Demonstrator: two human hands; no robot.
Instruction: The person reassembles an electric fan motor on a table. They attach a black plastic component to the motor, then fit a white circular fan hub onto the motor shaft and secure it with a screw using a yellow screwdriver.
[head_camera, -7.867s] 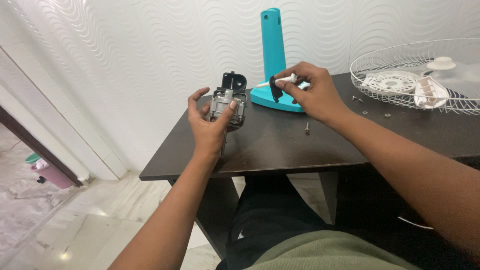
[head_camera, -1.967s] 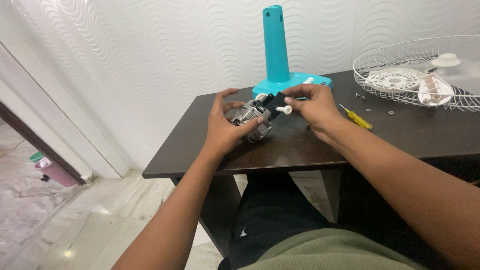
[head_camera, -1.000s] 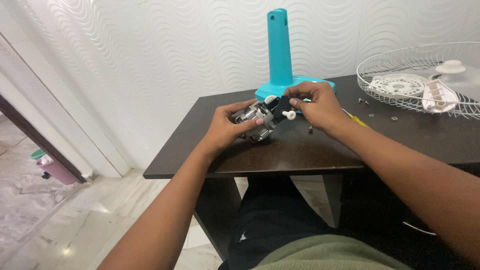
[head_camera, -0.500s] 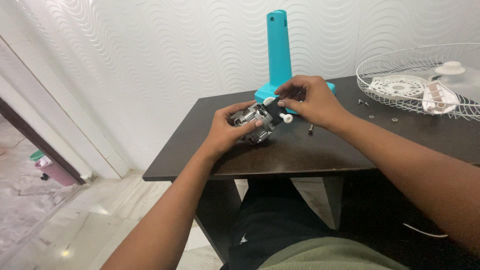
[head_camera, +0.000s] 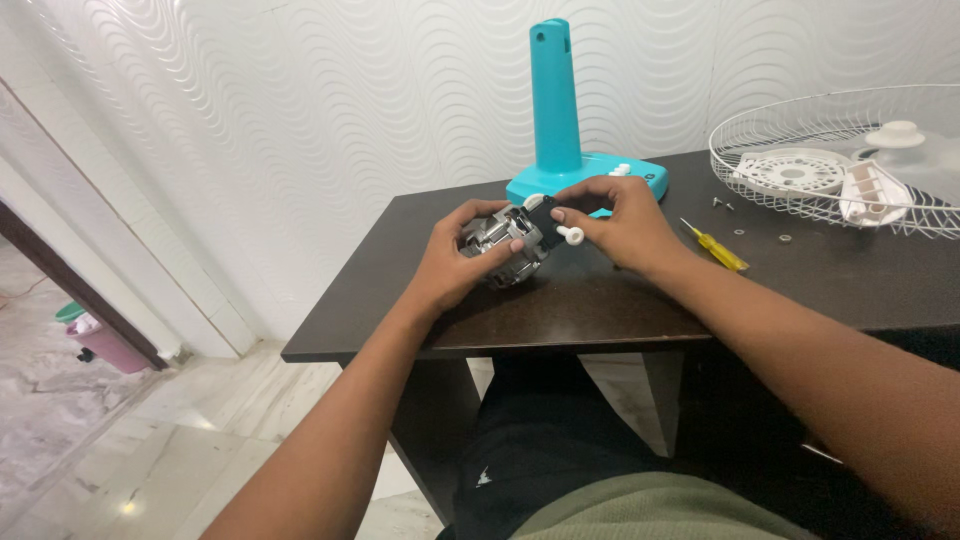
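My left hand (head_camera: 452, 262) grips a small metal fan motor (head_camera: 497, 236) lying on its side on the dark table (head_camera: 600, 300). My right hand (head_camera: 618, 222) pinches a black bracket with a white knob (head_camera: 571, 235) against the motor's right end. Just behind both hands stands the turquoise fan stand (head_camera: 560, 120).
A yellow-handled screwdriver (head_camera: 715, 246) lies right of my right hand. Small screws and washers (head_camera: 737, 232) lie beyond it. A white wire fan guard (head_camera: 850, 160) holding white plastic parts sits at the back right. A pink bin (head_camera: 100, 345) stands on the floor, left.
My right hand has come down from above the bracket to its right side, still holding it at the motor. The screwdriver is uncovered again. My left hand stays on the motor.
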